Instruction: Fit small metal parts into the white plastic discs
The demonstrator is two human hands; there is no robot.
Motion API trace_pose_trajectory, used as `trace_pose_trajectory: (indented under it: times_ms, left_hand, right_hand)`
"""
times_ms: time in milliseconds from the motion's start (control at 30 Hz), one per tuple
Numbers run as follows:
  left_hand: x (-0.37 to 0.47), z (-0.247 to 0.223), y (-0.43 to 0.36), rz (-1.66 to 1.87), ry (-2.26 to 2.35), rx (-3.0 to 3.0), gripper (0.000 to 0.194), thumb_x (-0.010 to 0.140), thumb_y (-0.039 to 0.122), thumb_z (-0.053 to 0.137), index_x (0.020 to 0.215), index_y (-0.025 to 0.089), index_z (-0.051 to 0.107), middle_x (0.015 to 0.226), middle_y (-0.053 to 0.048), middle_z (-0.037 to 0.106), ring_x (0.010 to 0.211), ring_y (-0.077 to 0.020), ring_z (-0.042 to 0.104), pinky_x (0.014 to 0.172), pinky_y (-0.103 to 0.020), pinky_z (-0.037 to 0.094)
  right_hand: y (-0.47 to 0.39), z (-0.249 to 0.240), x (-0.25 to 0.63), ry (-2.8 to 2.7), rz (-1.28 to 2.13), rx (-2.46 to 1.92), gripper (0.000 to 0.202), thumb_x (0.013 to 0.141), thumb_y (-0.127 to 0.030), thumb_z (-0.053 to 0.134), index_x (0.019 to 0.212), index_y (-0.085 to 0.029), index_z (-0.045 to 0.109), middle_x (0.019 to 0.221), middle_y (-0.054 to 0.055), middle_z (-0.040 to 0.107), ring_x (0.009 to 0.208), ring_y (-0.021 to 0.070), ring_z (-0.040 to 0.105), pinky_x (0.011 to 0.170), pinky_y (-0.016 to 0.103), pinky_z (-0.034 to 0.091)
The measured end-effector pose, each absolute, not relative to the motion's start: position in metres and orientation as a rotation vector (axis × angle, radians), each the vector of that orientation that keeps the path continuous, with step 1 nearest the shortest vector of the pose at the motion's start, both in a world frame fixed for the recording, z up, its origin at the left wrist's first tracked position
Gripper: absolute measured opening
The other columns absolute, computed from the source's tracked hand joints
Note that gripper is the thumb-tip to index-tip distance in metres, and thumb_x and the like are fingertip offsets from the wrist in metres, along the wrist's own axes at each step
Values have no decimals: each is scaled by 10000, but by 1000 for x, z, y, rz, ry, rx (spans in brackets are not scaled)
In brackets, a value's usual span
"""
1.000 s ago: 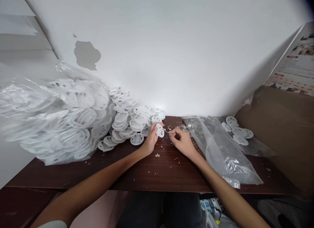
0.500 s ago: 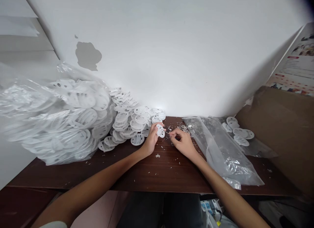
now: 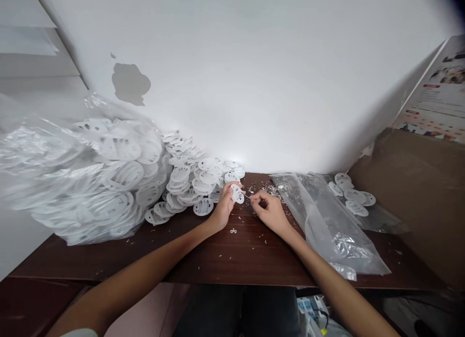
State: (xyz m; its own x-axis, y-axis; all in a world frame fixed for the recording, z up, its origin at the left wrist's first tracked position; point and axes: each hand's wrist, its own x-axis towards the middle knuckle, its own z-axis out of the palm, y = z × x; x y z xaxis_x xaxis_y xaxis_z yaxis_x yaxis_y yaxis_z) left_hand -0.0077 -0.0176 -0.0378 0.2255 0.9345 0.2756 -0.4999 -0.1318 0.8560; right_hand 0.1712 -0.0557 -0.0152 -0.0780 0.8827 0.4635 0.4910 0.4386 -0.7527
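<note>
Remotely, I pinch a white disc point(image 3: 238, 194) in my left hand point(image 3: 223, 210); toward its four o'clock, my right hand point(image 3: 268, 208) pinches a thin tool point(image 3: 247, 196), apparently probing, tip unclear. Next calls for steadiness.

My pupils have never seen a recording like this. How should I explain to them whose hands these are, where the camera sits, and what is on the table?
There is no robot here: these are a person's two bare hands. One camera, worn on the head, looks forward and down past the forearms. The left hand holds a slotted white disc; the right hand pinches a thin tool pointed at it, too small to identify. On the dark table, a heap of similar discs lies left of the hands, beside a bulging clear bag full of more. Small pale bits are scattered near the right hand, beside a flat plastic bag.
</note>
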Motion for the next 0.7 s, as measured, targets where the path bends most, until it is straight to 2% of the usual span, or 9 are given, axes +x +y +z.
trace_pose_trajectory:
  times_ms: [367,700]
  left_hand:
    - [-7,-41,-16,1341,547,1130,464,920,630,624,1164,236,629,1146,-55,668,1055,-224,642,984,-363,458]
    - [-12,-40,-21,1277,720,1333,440,1022,583,456,1265,251,612,1248,-69,668,1118,-237,631,1039,-377,445]
  right_hand:
    - [-56,-17,169,-1713,546,-1203,114,856,-266,578,830,-199,666,744,2,653,679,169,592,664,283,430]
    - [-55,-16,165,-1732,527,-1216,95,850,-244,568,806,-209,645,708,-9,631,654,167,575,653,281,422]
